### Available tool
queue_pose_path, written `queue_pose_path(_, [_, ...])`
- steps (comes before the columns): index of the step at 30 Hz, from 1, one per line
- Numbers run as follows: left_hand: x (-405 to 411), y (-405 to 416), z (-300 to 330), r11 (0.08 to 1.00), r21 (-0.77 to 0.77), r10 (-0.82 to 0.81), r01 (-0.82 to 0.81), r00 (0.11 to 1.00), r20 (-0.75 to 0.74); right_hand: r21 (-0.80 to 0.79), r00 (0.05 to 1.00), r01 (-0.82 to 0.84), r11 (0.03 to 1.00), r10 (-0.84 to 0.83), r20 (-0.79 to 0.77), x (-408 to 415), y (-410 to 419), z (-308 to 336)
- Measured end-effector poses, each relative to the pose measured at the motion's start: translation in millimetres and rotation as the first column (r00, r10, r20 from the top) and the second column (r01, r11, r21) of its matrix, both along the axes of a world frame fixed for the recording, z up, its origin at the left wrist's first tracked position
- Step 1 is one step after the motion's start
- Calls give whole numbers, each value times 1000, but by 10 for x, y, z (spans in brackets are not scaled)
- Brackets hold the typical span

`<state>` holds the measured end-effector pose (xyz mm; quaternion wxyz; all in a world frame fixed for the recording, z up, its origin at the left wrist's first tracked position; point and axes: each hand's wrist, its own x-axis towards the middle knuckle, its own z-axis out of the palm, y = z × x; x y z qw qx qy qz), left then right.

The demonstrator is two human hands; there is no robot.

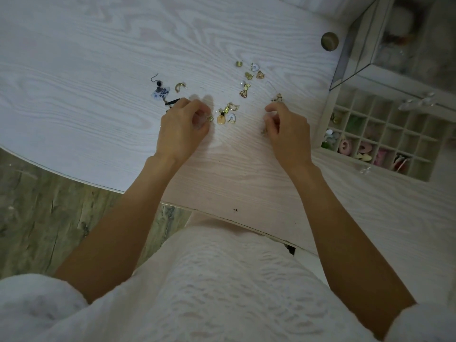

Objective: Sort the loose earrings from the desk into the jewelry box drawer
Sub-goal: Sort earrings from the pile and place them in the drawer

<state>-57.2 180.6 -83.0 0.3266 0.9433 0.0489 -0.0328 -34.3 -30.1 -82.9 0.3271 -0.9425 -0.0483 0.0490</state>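
Observation:
Several loose earrings lie scattered on the white wood-grain desk [98,58]: a blue-and-white drop earring [160,93], a gold hoop [180,87], an amber square one [221,118], and a gold cluster [249,77] farther back. My left hand [183,127] has its fingers curled and pinches a small gold earring [209,118] at its fingertips. My right hand [287,129] is curled too, with a small gold piece [264,131] held under its fingers. Another gold earring [277,97] lies just beyond it. The open jewelry box drawer [385,134] with its grid of compartments sits at the right.
A glass-sided jewelry box [365,45] stands at the back right, above the drawer. A round brass knob [329,41] sits beside it. Some drawer compartments hold pink, green and yellow pieces. The desk's curved front edge runs close to my body; wooden floor shows at the left.

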Motion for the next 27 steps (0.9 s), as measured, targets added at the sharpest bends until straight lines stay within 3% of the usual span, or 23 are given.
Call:
queue_pose_path(6, [-18,-3,-12,1000,-20,0,0,1000,22,24,997,51,998,-52,64,-139,-230,-13])
queue_pose_path(13, [-29,-19,-21,1000,-25,4,-4,1000,25,33,990,-138,990,138,-8,-291,-325,27])
queue_pose_path(20, [-41,-45,-36,999,-39,20,-20,1000,21,111,984,-176,978,179,-18,-268,-47,-43])
queue_pose_path(24, [-99,-20,-20,999,-37,8,-8,1000,13,221,999,-38,974,42,-14,-335,-116,76])
queue_pose_path(27, [-122,7,-10,999,-45,14,-14,1000,1,168,997,72,983,-64,-50,-396,-170,107])
